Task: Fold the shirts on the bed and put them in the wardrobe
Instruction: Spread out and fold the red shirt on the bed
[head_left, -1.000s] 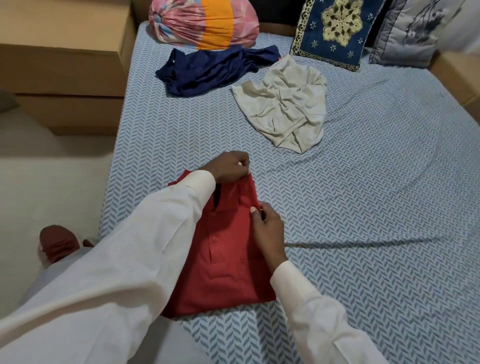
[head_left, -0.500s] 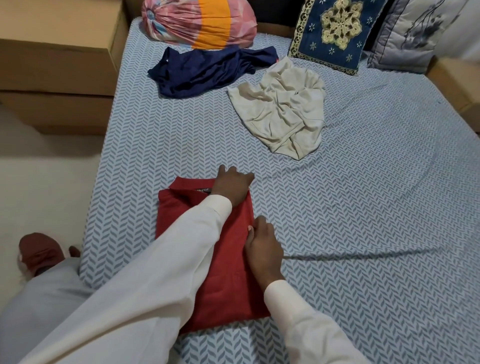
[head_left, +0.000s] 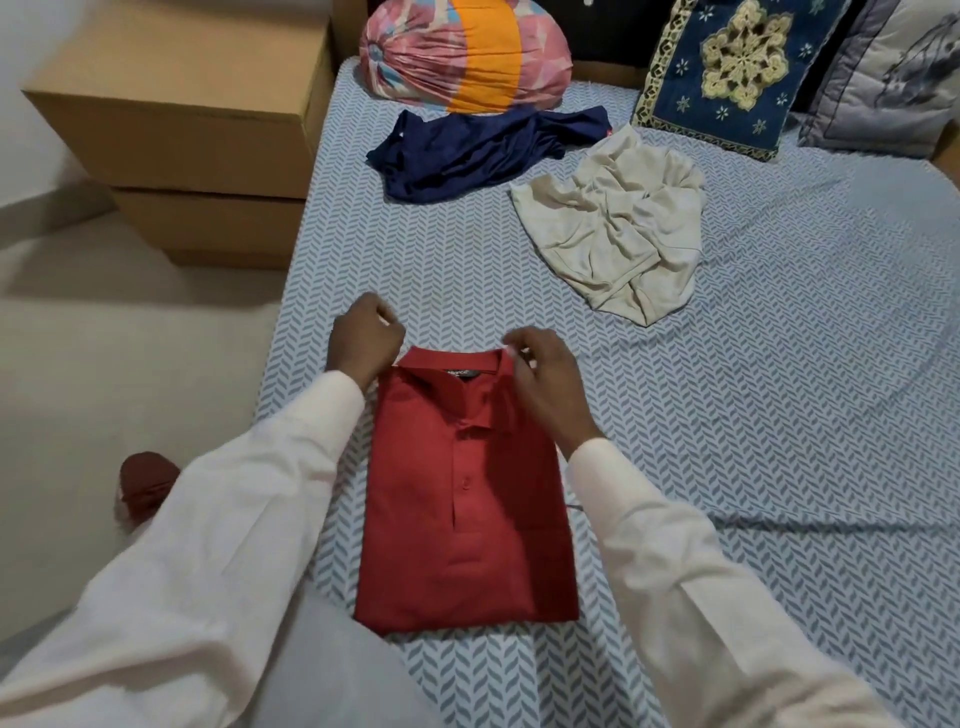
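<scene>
"Now, item one: where is it, and in what condition?"

"One red knit polo shirt (head_left: 467, 499), folded to a rectangle with the placket up. It lies flat at the near edge of the bed with the pale blue herringbone-print sheet (head_left: 779, 415), collar pointing away. Its right collar tip is pinched by the right hand (head_left: 540, 374). Beside the left collar corner is the left hand (head_left: 366, 343), fingers curled; I cannot tell whether it holds cloth."

"Risks?"

"Judged, not seen. A tug on the collar may drag the top layer and open the folds tucked beneath. Lifted by the collar alone, the rectangle would likely sag and unfold, so it wants support from below. The hem sits close to the mattress edge, and a pull toward the body could slide it off."

"Outstanding stock?"

"One navy blue crumpled shirt (head_left: 478, 150) and one cream crumpled shirt (head_left: 618, 223), both unfolded and further up the bed. The wardrobe is not in view."

"Surface and room?"

"The sheet is soft, with long creases to the right. At the head are a pink-and-orange tied cloth bundle (head_left: 467, 57), a dark blue embroidered cushion (head_left: 727, 73) and a grey quilted pillow (head_left: 893, 73). Left of the bed are stacked brown cardboard boxes (head_left: 182, 104) and a beige floor (head_left: 104, 338). On the floor is a maroon rounded object (head_left: 148, 486), unidentified."
</scene>
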